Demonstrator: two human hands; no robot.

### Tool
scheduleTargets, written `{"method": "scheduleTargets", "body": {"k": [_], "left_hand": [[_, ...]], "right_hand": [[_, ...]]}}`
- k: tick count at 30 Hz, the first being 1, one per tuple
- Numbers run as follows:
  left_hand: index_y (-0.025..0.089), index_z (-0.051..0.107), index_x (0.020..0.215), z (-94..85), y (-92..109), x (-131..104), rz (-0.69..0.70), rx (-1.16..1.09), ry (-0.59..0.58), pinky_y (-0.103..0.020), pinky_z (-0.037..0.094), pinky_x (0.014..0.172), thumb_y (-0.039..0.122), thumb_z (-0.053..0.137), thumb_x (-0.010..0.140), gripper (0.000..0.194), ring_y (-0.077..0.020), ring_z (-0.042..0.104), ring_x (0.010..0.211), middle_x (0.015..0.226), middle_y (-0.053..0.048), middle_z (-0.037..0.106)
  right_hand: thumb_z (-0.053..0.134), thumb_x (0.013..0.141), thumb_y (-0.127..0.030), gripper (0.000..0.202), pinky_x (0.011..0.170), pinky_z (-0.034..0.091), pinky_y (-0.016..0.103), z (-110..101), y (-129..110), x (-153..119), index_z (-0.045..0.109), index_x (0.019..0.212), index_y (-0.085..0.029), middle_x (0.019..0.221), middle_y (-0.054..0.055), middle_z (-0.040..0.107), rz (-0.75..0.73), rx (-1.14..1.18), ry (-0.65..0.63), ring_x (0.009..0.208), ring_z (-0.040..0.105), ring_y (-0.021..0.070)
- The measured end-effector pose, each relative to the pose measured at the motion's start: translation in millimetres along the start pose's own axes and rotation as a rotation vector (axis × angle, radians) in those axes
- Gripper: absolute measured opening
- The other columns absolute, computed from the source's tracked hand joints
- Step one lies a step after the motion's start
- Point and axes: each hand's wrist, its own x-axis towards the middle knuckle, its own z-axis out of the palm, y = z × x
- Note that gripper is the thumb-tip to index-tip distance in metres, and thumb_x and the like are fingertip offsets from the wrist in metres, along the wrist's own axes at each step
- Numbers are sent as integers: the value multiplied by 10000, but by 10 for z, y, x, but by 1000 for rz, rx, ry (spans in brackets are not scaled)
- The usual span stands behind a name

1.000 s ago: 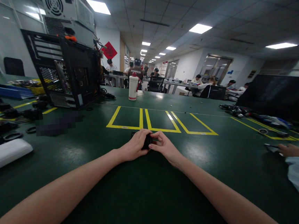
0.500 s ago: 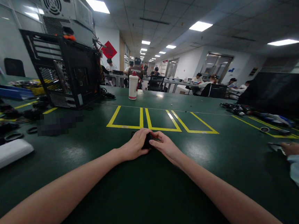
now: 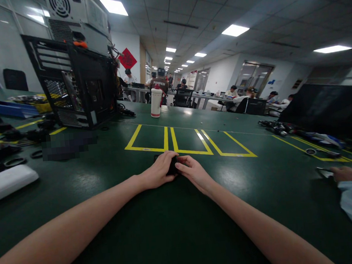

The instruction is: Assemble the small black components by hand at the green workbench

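A small black object (image 3: 172, 166) sits between my two hands at the middle of the green table (image 3: 184, 221); its kind does not show. My left hand (image 3: 159, 170) wraps over it from the left, fingers curled across its top and thumb below. From the right, my right hand (image 3: 194, 170) pinches its near edge with thumb and fingers. Most of the object is hidden by the hands. Just beyond them, yellow tape (image 3: 193, 151) marks several outlined boxes on the tabletop.
A black computer case (image 3: 81, 82) with grey units on top stands at the left. Past the tape is a white bottle (image 3: 156, 103). A white object (image 3: 9, 183) lies at the left edge. At right, another person's hand (image 3: 344, 174) holds a dark flat object near cables and parts.
Both hands stay on the black object with hardly any motion. The whole view has shifted very slightly.
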Motion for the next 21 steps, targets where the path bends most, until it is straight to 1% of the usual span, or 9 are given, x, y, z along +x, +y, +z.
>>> {"method": "scheduleTargets", "body": {"k": [2, 4, 8, 11, 14, 18, 21], "left_hand": [[188, 260, 1174, -7, 5, -1, 1, -4, -4, -393, 343, 928, 157, 567, 699, 567, -221, 395, 1069, 1139, -96, 383], [184, 265, 1170, -11, 6, -2, 6, -3, -9, -388, 343, 927, 152, 565, 698, 560, -219, 394, 1066, 1141, -97, 379], [172, 273, 1161, -5, -8, 1, 12, 5, -9, -388, 337, 931, 145, 575, 680, 569, -224, 388, 1062, 1140, -100, 373], [178, 271, 1162, 3, -17, 6, 21, 1, 0, -391, 339, 927, 151, 570, 687, 561, -222, 392, 1059, 1134, -95, 378], [189, 263, 1169, 3, -12, 9, 29, -3, 3, -396, 347, 918, 156, 560, 698, 558, -222, 395, 1060, 1133, -91, 382], [189, 260, 1174, 0, 0, 6, 14, 1, -4, -394, 350, 919, 156, 563, 700, 564, -222, 396, 1062, 1136, -92, 383], [189, 261, 1175, 0, 1, 3, 7, -6, 0, -397, 349, 919, 160, 570, 697, 571, -223, 401, 1058, 1135, -94, 387]], "right_hand": [[619, 660, -275, 294, 862, 375, 371, 2, -30, -2, 517, 927, -208, 964, 23, 520, 14, 12, -25, 938, 496, 165], [639, 638, -251, 289, 878, 366, 366, 6, -67, -15, 523, 900, -211, 958, 16, 519, -4, 17, -52, 952, 491, 164], [695, 562, -190, 377, 856, 380, 361, 7, -96, -35, 497, 880, -230, 904, -3, 531, -17, 43, -100, 920, 505, 161], [667, 606, -237, 309, 822, 390, 355, 9, -62, -25, 495, 862, -225, 866, -1, 538, -24, 48, -70, 887, 508, 157], [620, 659, -285, 232, 817, 386, 352, 13, -18, -7, 505, 850, -222, 895, 7, 540, -34, 47, -19, 897, 499, 156], [636, 642, -268, 281, 851, 370, 353, 13, -7, 13, 520, 891, -209, 936, 16, 536, 2, 65, 4, 933, 490, 161], [640, 638, -248, 277, 843, 377, 352, 8, -39, 15, 525, 885, -197, 914, 17, 532, 40, 103, -33, 914, 497, 159]]}}
